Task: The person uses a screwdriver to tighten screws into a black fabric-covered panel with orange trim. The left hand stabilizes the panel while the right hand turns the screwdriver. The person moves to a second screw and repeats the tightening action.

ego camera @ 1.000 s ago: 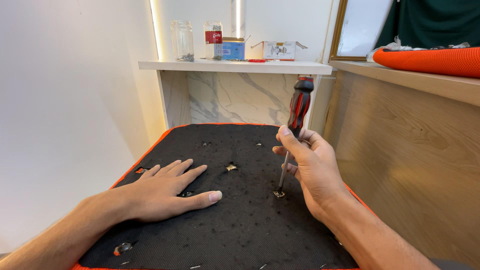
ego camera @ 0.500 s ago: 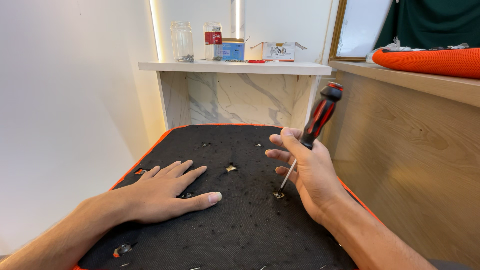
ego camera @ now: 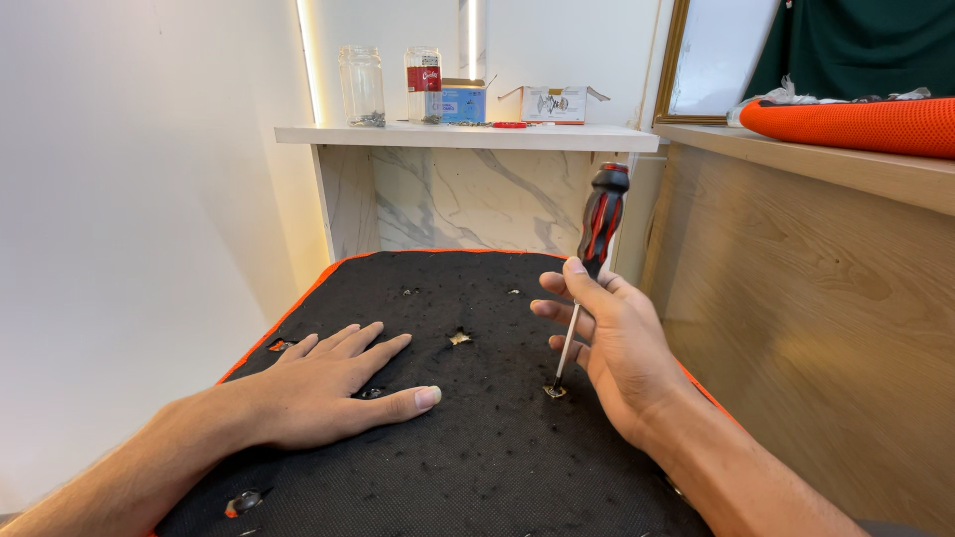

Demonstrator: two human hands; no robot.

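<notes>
A black fabric panel with an orange edge point(ego camera: 468, 467) lies in front of me, pierced by several small holes with metal showing. My right hand point(ego camera: 622, 348) grips a screwdriver with a red and black handle point(ego camera: 603, 217), held nearly upright. Its thin shaft runs down to a screw hole point(ego camera: 554, 391) in the fabric, where the tip rests. My left hand point(ego camera: 328, 383) lies flat on the panel with fingers spread, holding nothing, its thumb pointing toward the screwdriver tip. Another hole point(ego camera: 459, 338) sits between the two hands.
A white marble-fronted shelf point(ego camera: 468, 137) stands behind the panel with two glass jars point(ego camera: 361, 86), small boxes and loose hardware on it. A wooden cabinet side point(ego camera: 816, 298) rises close on the right, topped by an orange cushion point(ego camera: 856, 121). A white wall runs along the left.
My right hand swung the screwdriver from tilted back to nearly upright and set its tip down in the hole. The left hand stayed flat in place.
</notes>
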